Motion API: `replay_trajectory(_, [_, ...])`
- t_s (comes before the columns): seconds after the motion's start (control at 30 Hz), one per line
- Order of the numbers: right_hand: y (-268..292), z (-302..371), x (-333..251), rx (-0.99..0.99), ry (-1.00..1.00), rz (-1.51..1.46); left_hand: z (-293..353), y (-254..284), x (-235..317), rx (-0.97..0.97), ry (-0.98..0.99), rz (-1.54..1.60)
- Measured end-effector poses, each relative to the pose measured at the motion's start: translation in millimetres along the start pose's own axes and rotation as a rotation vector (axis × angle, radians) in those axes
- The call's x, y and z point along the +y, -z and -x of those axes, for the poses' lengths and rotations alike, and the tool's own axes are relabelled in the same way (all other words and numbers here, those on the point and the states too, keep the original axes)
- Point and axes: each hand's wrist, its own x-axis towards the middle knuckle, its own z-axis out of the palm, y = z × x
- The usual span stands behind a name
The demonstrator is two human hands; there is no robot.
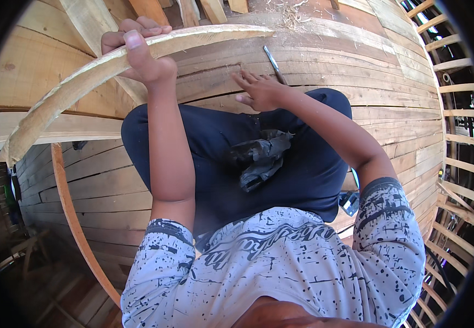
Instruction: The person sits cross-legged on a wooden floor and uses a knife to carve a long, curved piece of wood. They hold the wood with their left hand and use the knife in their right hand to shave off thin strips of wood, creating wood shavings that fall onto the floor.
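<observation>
Raised at the upper left, my left hand (152, 65) is closed around a long, pale piece of wood (65, 93), with the thumb over its near face. The wood looks curved, and its edge is rough; its far end reaches toward the top middle. My right hand (264, 92) hovers over the planks in front of my knees, fingers spread and holding nothing. Just beyond it lies a chisel-like tool (272, 59) with a narrow metal blade, its handle end partly hidden behind the hand. Crumpled black plastic (264, 161) rests on my lap.
I sit cross-legged on a plank floor (390, 128). Wood shavings (291, 15) are scattered at the far side. Large boards (34, 60) stand at the left, above a curved strip (70, 202). Slatted framing (461, 113) runs along the right. A small dark object (349, 202) sits by my right knee.
</observation>
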Motion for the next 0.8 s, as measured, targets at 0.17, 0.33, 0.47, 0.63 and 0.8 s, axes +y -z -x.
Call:
replay_trajectory(0.17, [-8, 17, -14, -0.162, 0.617, 0.274, -8, 6, -5, 0.057, -0.009, 0.002])
replay_trajectory(0.33, [-3, 25, 50, 0.018, 0.327, 0.234, -7, 4, -2, 0.104, 0.061, -0.005])
replay_trajectory(0.47, [34, 54, 16, -0.951, -0.177, -0.602, -7, 17, -9, 0.133, 0.032, -0.042])
replay_trajectory(0.63, [19, 65, 19, -0.446, -0.182, -0.661, -13, 22, -10, 0.186, 0.093, -0.049])
replay_trajectory(0.8, [5, 46, 30, -0.374, -0.040, -0.488, -7, 10, -6, 0.140, 0.077, -0.036])
